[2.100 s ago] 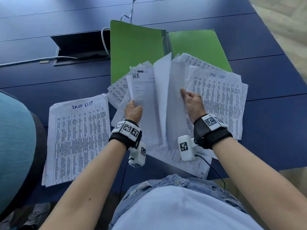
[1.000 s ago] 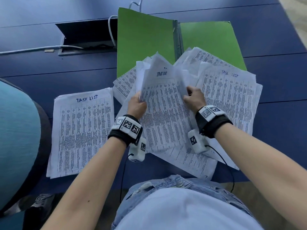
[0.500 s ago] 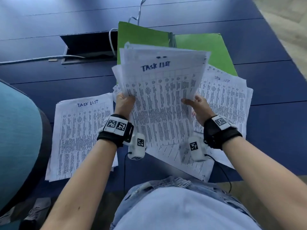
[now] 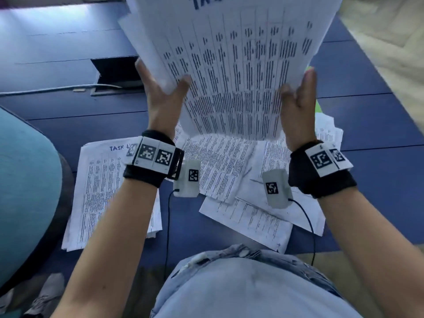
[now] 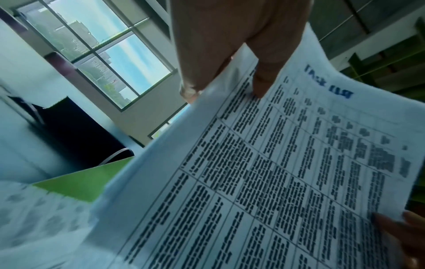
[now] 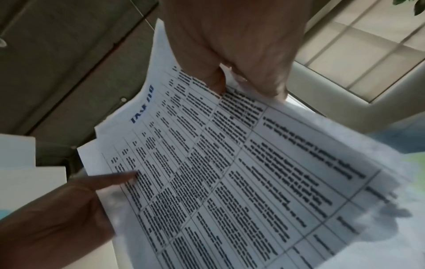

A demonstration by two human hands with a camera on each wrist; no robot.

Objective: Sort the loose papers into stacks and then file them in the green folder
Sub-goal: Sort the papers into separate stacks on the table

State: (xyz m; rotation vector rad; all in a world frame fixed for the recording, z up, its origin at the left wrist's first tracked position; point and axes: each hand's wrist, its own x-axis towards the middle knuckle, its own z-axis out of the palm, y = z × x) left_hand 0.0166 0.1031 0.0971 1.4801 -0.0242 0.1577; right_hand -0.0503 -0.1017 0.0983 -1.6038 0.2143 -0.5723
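Both my hands hold up a bundle of printed "TASK LIST" sheets (image 4: 236,72), lifted close to the head camera and off the table. My left hand (image 4: 160,88) pinches its left edge, thumb on the front. My right hand (image 4: 297,90) grips the right edge. The left wrist view shows the left hand (image 5: 225,89) on the sheets (image 5: 276,172), the right wrist view the right hand (image 6: 243,85) on them (image 6: 230,172). A neat task-list stack (image 4: 103,198) lies at the left. Loose papers (image 4: 229,175) sprawl under my wrists. The green folder (image 5: 80,182) is almost fully hidden in the head view.
The dark blue table (image 4: 367,134) has an open cable hatch (image 4: 117,72) at the back left, with a cable (image 4: 46,89) running left from it. A teal chair (image 4: 23,191) stands at my left. Light flooring (image 4: 390,42) lies beyond the table's right end.
Both hands gathered task-list sheets out of the loose pile and raised the bundle from table height up toward the camera, so it now covers the folder.
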